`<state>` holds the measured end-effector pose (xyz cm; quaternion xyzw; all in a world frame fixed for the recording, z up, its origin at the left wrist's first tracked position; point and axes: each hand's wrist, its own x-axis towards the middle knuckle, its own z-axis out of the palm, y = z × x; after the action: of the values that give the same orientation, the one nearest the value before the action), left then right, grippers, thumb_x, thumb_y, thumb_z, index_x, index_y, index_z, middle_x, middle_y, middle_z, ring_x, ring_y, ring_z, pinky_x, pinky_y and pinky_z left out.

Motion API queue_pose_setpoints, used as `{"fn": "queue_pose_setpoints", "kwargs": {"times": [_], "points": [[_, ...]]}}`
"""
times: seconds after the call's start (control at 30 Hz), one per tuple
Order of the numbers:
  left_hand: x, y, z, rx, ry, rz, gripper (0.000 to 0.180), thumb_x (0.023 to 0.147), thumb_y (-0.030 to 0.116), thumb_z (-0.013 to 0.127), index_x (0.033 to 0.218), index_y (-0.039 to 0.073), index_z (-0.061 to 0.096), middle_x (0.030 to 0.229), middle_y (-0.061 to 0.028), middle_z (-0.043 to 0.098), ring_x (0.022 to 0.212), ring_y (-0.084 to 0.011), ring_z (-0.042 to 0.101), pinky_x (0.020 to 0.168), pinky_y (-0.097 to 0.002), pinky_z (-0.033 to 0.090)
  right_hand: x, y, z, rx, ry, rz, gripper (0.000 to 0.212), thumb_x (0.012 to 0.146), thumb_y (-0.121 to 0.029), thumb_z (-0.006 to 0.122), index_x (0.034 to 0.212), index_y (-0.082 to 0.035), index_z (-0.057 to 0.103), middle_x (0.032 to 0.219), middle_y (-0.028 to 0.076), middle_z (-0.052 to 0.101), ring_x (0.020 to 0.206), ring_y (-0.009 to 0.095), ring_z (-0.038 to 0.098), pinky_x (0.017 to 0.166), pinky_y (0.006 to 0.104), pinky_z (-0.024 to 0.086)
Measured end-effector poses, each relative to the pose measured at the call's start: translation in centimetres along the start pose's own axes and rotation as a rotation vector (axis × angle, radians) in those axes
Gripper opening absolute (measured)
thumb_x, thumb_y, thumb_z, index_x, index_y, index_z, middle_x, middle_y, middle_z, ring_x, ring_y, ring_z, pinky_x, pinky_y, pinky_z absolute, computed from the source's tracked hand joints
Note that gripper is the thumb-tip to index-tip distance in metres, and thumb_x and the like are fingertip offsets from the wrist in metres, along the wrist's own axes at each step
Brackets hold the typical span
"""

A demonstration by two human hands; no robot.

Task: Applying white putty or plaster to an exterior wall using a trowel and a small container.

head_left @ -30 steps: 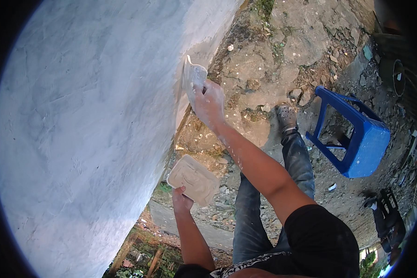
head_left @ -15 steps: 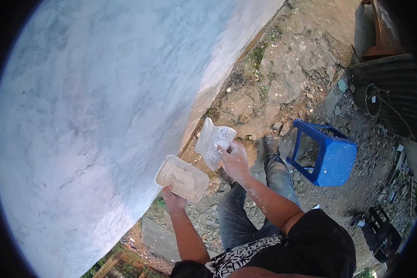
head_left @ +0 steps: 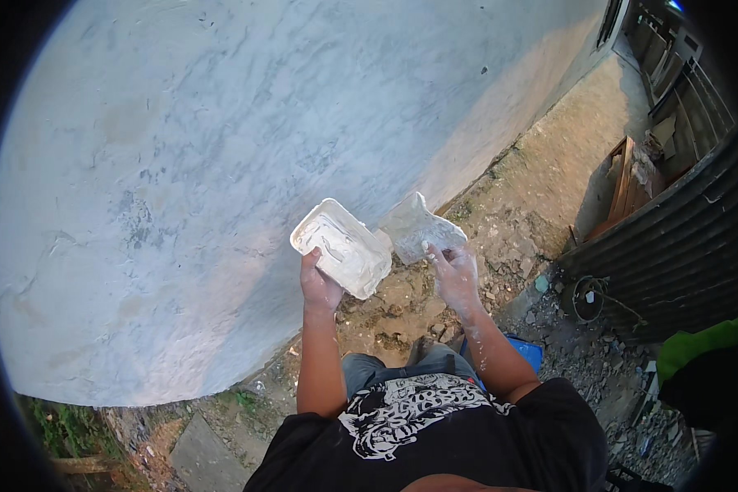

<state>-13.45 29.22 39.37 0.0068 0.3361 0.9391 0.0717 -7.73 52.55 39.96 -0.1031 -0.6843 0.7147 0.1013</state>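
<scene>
the scraper point(head_left: 426, 231) has moved from wall point(head_left: 221, 164) to tub point(head_left: 348, 252); right fingers point(head_left: 437, 254) pinch it, left fingers point(head_left: 312, 261) grip the tub, likely to steady it.

L hand point(head_left: 320, 285), approx. ctr of frame, grips shallow rect. tray point(head_left: 349, 250) at its lower L side, thumb over rim; tray tilted, whitish paste spread inside. R hand point(head_left: 457, 280), just rt. of ctr, pinches thin flat spreader point(head_left: 422, 230), curved edge, paste-smeared; its L end is at tray's rt. side, contact unconfirmed. R hand & forearm spotted white.

Wall point(head_left: 189, 156), pale blue-grey, patchy finish, fills upper L. Corrugated sheet point(head_left: 672, 234), dark, at rt. Blue plastic item point(head_left: 526, 351), lower rt. of ctr, partly hidden behind R forearm. Green item point(head_left: 701, 348) at far rt. edge. Shirt point(head_left: 476, 435), blk w/ wht print, bottom ctr. Plants point(head_left: 57, 426), lower L.
</scene>
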Motion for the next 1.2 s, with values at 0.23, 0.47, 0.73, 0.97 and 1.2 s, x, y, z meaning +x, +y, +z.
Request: {"fn": "queue_pose_setpoints", "kwargs": {"times": [0.23,0.47,0.73,0.97,1.2], "points": [[1.9,3.5,6.0,0.028,-0.019,0.079,0.062,0.086,0.025,0.060,0.140,0.002,0.041,0.130,-0.0141,0.056,0.120,-0.0290,0.056,0.104,-0.0443,0.044,-1.6,-8.2,1.2,-0.365,0.019,-0.357,0.019,0.093,-0.007,0.061,0.109,0.001,0.069,0.093,0.016,0.072,0.082,0.025,0.069,0.074,0.0331,0.052],[3.2,4.8,7.6,0.020,-0.074,0.151,0.060,0.088,0.032,0.054,0.139,0.002,0.042,0.131,-0.0152,0.056,0.120,-0.0300,0.056,0.102,-0.0455,0.045,1.2,-6.5,3.5,-0.538,-0.082,-0.921,0.045,0.074,0.013,0.055,0.115,-0.002,0.065,0.103,0.020,0.070,0.088,0.038,0.069,0.076,0.0407,0.056],[2.9,5.1,8.7,-0.006,-0.140,0.160,0.063,0.088,0.034,0.055,0.140,0.001,0.040,0.132,-0.0159,0.054,0.120,-0.0303,0.055,0.102,-0.0460,0.045,3.8,-4.9,1.9,-0.706,-0.053,-0.696,0.040,0.079,0.006,0.058,0.118,-0.003,0.066,0.097,0.021,0.070,0.084,0.038,0.067,0.071,0.0419,0.055],[3.7,6.2,9.6,0.113,-0.224,0.269,0.078,0.081,0.028,0.063,0.147,0.002,0.030,0.139,-0.0152,0.048,0.126,-0.0306,0.050,0.105,-0.0459,0.044,5.5,-4.8,-3.9,-0.238,-0.026,-0.033,0.024,0.091,-0.005,0.059,0.113,0.002,0.065,0.093,0.015,0.071,0.082,0.025,0.070,0.071,0.0376,0.056],[6.1,2.7,14.8,0.234,-0.344,0.348,0.097,0.069,0.024,0.071,0.151,0.006,0.024,0.138,-0.0145,0.044,0.130,-0.0290,0.046,0.110,-0.0431,0.041,6.2,-8.9,-11.4,0.763,0.057,0.126,0.036,0.089,-0.001,0.054,0.124,0.008,0.052,0.113,0.016,0.065,0.101,0.028,0.068,0.086,0.0385,0.060]]}}
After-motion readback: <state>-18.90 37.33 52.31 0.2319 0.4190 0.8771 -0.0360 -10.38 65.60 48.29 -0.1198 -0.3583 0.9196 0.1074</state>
